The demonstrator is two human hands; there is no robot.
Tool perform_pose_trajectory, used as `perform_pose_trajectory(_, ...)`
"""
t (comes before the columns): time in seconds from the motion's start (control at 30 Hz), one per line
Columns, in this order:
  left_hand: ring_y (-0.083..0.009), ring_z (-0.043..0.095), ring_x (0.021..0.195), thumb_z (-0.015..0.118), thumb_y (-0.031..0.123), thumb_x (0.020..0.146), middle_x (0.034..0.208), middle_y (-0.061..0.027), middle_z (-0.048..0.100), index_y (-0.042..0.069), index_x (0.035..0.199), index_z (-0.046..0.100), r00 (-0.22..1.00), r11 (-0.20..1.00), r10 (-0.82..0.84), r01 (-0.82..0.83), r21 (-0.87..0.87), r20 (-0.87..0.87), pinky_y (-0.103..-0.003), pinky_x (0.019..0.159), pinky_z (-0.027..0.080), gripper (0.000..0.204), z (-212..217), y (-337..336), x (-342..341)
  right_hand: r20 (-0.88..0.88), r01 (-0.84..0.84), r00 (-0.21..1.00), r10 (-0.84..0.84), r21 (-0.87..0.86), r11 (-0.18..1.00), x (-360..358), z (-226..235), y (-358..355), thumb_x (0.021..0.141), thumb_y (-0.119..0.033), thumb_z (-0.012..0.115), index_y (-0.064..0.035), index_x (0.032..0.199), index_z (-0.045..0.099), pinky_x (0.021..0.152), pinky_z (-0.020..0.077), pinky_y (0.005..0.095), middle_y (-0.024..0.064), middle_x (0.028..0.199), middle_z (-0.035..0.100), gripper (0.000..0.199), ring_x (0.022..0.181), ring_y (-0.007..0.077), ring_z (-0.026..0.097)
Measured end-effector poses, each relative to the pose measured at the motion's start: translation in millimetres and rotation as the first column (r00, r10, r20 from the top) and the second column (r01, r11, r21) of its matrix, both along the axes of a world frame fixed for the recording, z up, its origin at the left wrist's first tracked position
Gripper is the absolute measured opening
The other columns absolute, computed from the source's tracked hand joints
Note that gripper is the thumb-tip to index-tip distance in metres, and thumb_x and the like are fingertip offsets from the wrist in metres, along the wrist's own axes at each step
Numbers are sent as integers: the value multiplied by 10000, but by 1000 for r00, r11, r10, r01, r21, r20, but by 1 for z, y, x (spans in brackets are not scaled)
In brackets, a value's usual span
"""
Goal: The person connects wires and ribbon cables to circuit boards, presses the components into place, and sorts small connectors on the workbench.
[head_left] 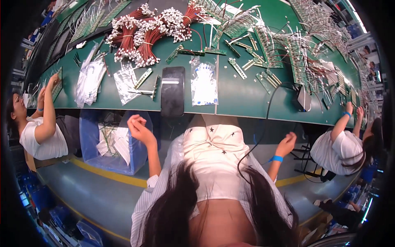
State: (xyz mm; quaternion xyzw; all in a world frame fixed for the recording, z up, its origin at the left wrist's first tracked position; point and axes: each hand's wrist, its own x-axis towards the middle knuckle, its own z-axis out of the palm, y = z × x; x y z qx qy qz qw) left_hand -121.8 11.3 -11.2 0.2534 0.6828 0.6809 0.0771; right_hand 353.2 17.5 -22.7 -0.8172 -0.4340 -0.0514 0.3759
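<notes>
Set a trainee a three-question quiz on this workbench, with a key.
1. Multiple choice: which thing lies directly to the left of the clear plastic bag of small white-and-blue parts?
a) a bundle of red wires
b) a black rectangular phone
c) a blue plastic bin
2. True or false: the camera wearer's left hand is gripping a green circuit board.
3. Fill in the blank: the wrist below the camera wearer's right hand wears a ____ band.

Key: 1. b. 2. False; no circuit board is in that hand. 3. Blue.
</notes>
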Motion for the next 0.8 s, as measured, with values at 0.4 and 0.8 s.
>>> perform_pose_trajectory(0.4,-83,375,442,370,133,894,527,-13,410,13,768,489,978,960,58,0,280,-198,-247,414,285,211,18,79,3,161,-541,840,519,160,826,-175,29,91,851,-179,489,-101,741,559,559,370,357,54,620,565,152,584,262,524)
perform_pose_trajectory(0.8,-149,415,420,361,120,887,509,-47,422,11,781,478,941,982,54,10,188,-333,-306,419,318,192,15,80,3,131,-467,883,450,160,870,-181,35,96,870,-235,479,-103,755,558,541,363,370,73,595,542,192,552,280,508)
